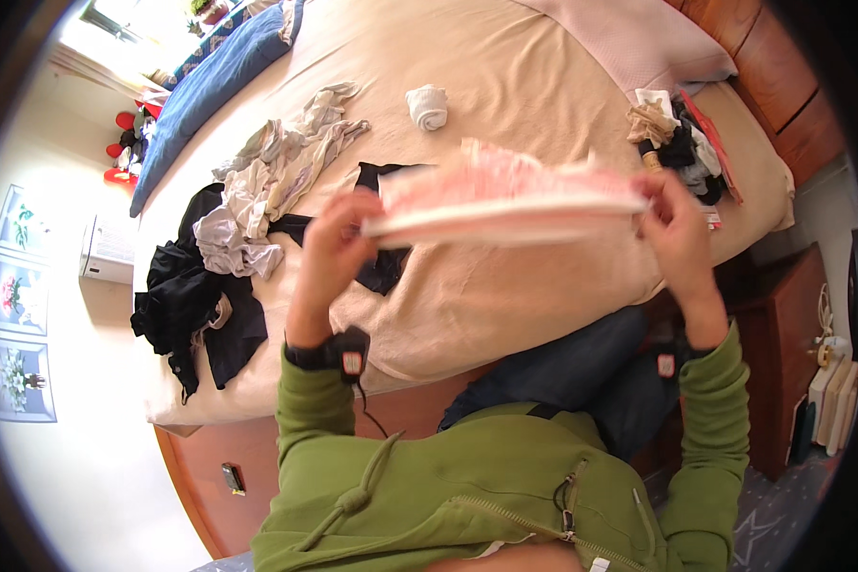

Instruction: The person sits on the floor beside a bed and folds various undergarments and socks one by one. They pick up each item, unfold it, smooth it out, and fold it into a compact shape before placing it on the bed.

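Observation:
A pink and white garment (500, 196), blurred by motion, is stretched in the air between my two hands above the bed. My left hand (339, 232) grips its left end, and my right hand (668, 218) pinches its right end. Behind it on the beige bed sheet (472, 307) lies a rolled white cloth item (427, 107). Partly hidden by the garment and my left hand is a black garment (382, 272). Left of my left hand, pale crumpled clothes (257, 186) lie beside black clothes (186, 286).
A pile of small clothes (676, 143) with a red flat item (711, 143) sits at the bed's right side. A blue quilt (214, 93) lines the far left edge. A wooden cabinet (786, 343) and books (833, 400) stand at right.

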`<state>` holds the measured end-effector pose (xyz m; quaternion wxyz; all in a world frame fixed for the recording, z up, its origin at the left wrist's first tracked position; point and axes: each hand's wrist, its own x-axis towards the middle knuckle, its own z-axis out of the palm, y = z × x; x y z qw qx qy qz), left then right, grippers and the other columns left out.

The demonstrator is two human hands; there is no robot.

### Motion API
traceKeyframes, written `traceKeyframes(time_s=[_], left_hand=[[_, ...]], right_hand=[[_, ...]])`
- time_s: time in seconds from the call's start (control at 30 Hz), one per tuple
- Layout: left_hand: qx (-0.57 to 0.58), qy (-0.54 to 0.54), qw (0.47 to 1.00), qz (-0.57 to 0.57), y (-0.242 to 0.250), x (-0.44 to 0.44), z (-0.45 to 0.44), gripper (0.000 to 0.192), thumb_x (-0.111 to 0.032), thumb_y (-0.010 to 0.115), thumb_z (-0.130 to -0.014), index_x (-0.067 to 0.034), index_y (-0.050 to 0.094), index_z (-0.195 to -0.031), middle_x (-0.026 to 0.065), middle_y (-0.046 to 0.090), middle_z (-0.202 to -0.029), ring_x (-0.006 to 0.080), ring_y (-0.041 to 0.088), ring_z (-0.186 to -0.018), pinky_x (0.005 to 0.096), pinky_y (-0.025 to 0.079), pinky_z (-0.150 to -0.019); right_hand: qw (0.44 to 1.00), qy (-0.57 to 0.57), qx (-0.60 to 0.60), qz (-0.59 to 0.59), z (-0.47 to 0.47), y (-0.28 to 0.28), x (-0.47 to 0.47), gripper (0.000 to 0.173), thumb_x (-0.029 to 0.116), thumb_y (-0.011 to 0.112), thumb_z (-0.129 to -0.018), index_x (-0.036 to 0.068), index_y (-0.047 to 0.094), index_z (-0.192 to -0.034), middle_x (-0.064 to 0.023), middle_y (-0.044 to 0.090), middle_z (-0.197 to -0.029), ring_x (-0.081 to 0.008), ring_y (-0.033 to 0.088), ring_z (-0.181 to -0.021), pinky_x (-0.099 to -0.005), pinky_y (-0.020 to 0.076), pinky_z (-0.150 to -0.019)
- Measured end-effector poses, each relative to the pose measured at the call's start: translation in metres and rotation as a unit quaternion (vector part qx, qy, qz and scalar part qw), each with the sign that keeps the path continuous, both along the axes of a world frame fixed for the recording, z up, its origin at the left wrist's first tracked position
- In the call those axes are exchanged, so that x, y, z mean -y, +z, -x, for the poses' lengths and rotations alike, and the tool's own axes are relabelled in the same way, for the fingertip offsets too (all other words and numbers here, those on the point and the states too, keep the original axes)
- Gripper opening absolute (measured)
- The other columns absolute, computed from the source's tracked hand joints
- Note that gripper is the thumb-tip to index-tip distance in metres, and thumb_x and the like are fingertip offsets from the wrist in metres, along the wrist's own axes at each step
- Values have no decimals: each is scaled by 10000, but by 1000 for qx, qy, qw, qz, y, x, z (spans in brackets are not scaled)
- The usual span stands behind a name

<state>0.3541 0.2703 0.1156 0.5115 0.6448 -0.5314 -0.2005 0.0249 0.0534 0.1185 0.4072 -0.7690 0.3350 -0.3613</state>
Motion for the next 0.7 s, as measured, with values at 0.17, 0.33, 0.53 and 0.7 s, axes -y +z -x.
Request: traceKeyframes(time_s=[0.17, 0.33, 0.53, 0.7], left_hand=[[-119, -7, 971, -208, -44, -61, 27, 192, 102, 596, -808, 29, 674, -969, 73, 594, -1007, 96, 608, -695, 217, 521, -594], [-136, -55, 957, -251, -48, -59, 12, 108, -87, 635, -911, 15, 653, -880, 17, 611, -821, 67, 576, -632, 215, 489, -547], [-18, -75, 970, -231, -40, 36, -25, 296, -280, 545, -982, -28, 614, -841, -41, 507, -591, 48, 498, -495, 205, 393, -446], [172, 118, 943, -259, -58, 56, -28, 491, -477, 591, -911, 5, 671, -869, 113, 611, -669, 182, 605, -675, 337, 471, -589]], right_hand=[[964, 80, -127, -221, 27, -60, -48, 235, -17, 606, -747, 16, 639, -978, -2, 598, -801, -64, 515, -624, -223, 429, -571], [939, 177, -139, -261, 32, -61, -40, 138, 126, 666, -853, -5, 672, -895, 31, 590, -697, -39, 516, -646, -216, 425, -593], [937, 130, -95, -311, -10, -53, 27, 421, 391, 622, -917, 7, 627, -747, -34, 596, -666, -99, 564, -520, -264, 467, -451], [946, -13, -242, -217, -10, -50, 39, 503, 485, 635, -887, -14, 605, -831, -67, 601, -703, -134, 588, -492, -270, 469, -402]])
